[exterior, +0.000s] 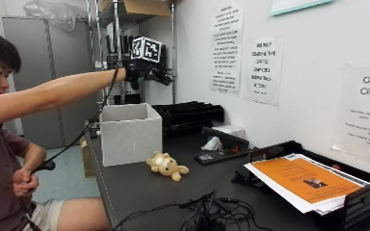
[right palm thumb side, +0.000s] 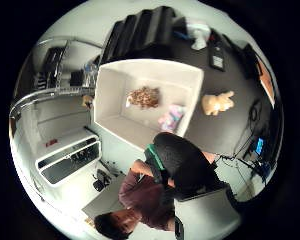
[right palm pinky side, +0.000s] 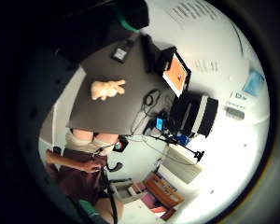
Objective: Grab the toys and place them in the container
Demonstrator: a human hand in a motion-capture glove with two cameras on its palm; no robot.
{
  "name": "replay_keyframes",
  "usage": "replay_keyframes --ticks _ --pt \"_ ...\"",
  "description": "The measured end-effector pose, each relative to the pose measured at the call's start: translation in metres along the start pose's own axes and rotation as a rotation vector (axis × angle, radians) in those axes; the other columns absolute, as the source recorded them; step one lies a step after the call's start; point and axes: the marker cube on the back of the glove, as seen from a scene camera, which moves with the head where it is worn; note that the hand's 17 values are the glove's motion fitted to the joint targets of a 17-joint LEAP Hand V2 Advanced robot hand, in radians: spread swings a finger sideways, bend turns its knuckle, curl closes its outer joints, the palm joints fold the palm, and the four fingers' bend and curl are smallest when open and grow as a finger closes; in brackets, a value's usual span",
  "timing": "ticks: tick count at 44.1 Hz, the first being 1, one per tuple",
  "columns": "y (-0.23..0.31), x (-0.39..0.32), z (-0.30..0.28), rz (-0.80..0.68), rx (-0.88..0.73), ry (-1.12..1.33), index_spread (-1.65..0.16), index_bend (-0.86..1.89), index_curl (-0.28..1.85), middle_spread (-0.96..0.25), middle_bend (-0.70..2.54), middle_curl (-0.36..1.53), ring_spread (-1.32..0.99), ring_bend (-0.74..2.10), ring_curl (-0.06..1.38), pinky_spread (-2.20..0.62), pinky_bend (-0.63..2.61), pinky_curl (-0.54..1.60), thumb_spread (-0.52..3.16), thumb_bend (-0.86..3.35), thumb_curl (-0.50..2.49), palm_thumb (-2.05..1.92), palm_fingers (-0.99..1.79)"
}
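One plush toy [exterior: 167,166], tan and bear-like, lies on the dark table [exterior: 140,192], just beside the front corner of the white box [exterior: 130,134] but apart from its wall. Two further toys rest on the floor inside that box, seen from the thumb-side palm view: a brown one [right palm thumb side: 144,97] near the middle and a pale pink-and-blue one [right palm thumb side: 171,118] close to the wall nearest the tan toy. The box stands open-topped at the table's near edge, its walls upright.

Gloved right hand [exterior: 138,72] is raised well above the box opening at the end of an outstretched arm, holding nothing visible; whether its fingers are straight or curled cannot be told from these views. The bare left hand [exterior: 24,181] grips a dark handle down at the person's lap.

Open table surface lies around the tan toy on the side toward the table's front edge. A tangle of black cables [exterior: 204,214] occupies the near end of the table. Along the wall side sit a black tray stack [exterior: 188,114] behind the box, a flat dark device [exterior: 218,155], a white crumpled item [exterior: 213,143], and a paper tray with an orange sheet [exterior: 297,179] on top.
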Motion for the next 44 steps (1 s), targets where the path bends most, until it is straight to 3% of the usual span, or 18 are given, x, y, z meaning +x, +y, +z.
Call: replay_keyframes --ticks 7,12,21,26,29,34,36,38,39,44 --pt "0.004 0.063 0.036 0.045 -0.002 -0.024 -0.22 0.09 0.26 -0.02 0.14 0.34 0.02 0.38 0.30 0.07 0.90 0.36 1.19 -0.01 0.41 0.00 -0.20" --pt "-0.011 0.082 0.096 -0.007 -0.030 -0.044 -0.22 0.09 0.24 -0.04 0.14 0.32 0.02 0.38 0.31 0.06 0.88 0.35 1.22 0.00 0.40 0.04 -0.20" --pt "-0.059 0.060 0.248 -0.130 -0.127 -0.094 -0.22 0.08 0.21 -0.05 0.15 0.31 0.01 0.38 0.31 0.06 0.85 0.34 1.24 -0.01 0.39 0.07 -0.20" --pt "-0.079 0.050 0.319 -0.128 -0.183 -0.110 -0.23 0.10 0.20 -0.04 0.14 0.30 0.01 0.34 0.31 0.06 0.84 0.34 1.24 -0.02 0.38 0.07 -0.23" --pt "-0.086 0.050 0.339 -0.103 -0.127 -0.128 -0.23 0.11 0.21 -0.02 0.12 0.29 0.02 0.27 0.29 0.07 0.88 0.35 1.22 -0.03 0.37 0.05 -0.25" --pt "-0.095 0.051 0.344 -0.070 0.052 -0.112 -0.25 0.16 0.22 -0.07 0.28 0.33 0.02 0.24 0.28 0.08 0.90 0.35 1.19 -0.03 0.36 0.02 0.04" --pt "-0.096 0.050 0.346 -0.069 0.119 -0.108 -0.25 0.23 0.24 -0.12 0.48 0.39 -0.04 0.30 0.28 0.06 0.78 0.31 1.20 -0.01 0.36 0.05 0.35" --pt "-0.095 0.050 0.347 -0.062 0.176 -0.112 -0.25 0.18 0.23 -0.14 0.44 0.37 -0.04 0.27 0.26 0.06 0.78 0.30 1.19 -0.02 0.36 0.04 0.23" --pt "-0.094 0.050 0.348 -0.056 0.207 -0.114 -0.26 0.30 0.29 -0.16 0.60 0.44 -0.09 0.38 0.32 0.05 0.70 0.29 1.21 0.00 0.36 0.07 0.50" --pt "-0.088 0.047 0.350 -0.034 0.340 -0.098 -0.28 0.41 0.30 -0.22 0.79 0.51 -0.22 0.61 0.35 -0.04 0.57 0.24 1.21 0.05 0.41 0.19 0.93"
